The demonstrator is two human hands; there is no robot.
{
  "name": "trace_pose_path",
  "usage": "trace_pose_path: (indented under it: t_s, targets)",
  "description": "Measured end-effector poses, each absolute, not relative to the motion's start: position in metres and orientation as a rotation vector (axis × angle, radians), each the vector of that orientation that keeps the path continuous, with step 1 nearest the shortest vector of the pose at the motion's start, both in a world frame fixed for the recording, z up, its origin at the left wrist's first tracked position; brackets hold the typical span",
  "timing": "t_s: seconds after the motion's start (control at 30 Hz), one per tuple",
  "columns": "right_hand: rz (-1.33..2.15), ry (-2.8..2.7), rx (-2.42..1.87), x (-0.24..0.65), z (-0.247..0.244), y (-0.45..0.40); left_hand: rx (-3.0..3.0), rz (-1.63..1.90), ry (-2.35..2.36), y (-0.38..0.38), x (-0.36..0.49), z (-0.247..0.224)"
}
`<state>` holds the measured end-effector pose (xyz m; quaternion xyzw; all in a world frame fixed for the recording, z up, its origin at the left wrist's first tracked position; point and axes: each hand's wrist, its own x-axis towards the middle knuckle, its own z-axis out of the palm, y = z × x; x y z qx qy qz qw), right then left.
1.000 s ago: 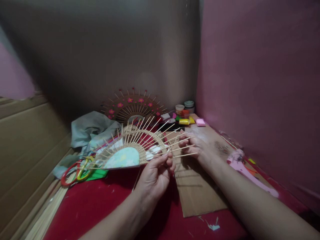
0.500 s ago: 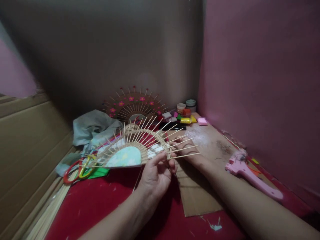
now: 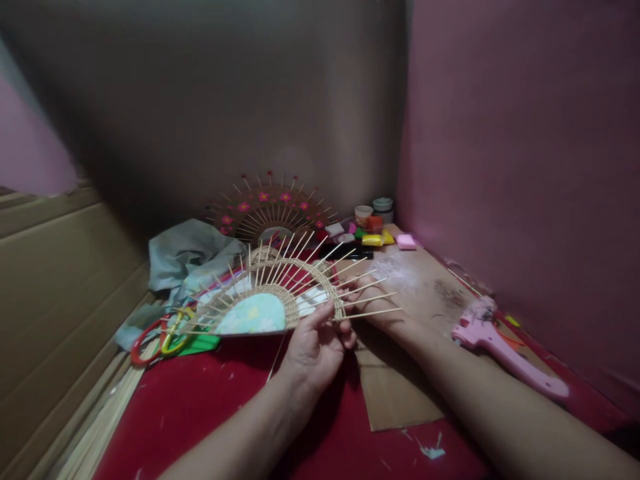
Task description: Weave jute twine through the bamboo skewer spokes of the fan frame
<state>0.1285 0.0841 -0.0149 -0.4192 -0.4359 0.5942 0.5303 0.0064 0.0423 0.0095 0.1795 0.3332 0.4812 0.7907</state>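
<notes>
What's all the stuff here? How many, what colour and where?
woven fan: one, straw-coloured with green middle, left hand
flowered fan: one, brown with pink flowers, back
scissor handles: two, red and yellow, left
crumpled cloth: one, grey, back left
glue gun: one, pink, right
packets: several, mixed colours, back right
cup: one, whitish, back corner
jar: one, grey, beside cup
thin sticks: many, pale, lower left
cardboard: two or more, brown, left and right
scraps: few, pale, front
table: one, red, underneath
walls: at least two, grey behind, pink right
left hand: one, bare, gripping woven fan's edge
right hand: one, bare, partly behind fan sticks
</notes>
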Motion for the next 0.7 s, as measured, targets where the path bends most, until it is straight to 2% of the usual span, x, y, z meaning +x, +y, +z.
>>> trace_pose_path:
  t_s: [0.7]
  targets:
    - [1.1, -1.204, -1.175, 0.175, 0.005, 0.102, 0.408, 1.06, 0.624, 0.04, 0.004, 0.014]
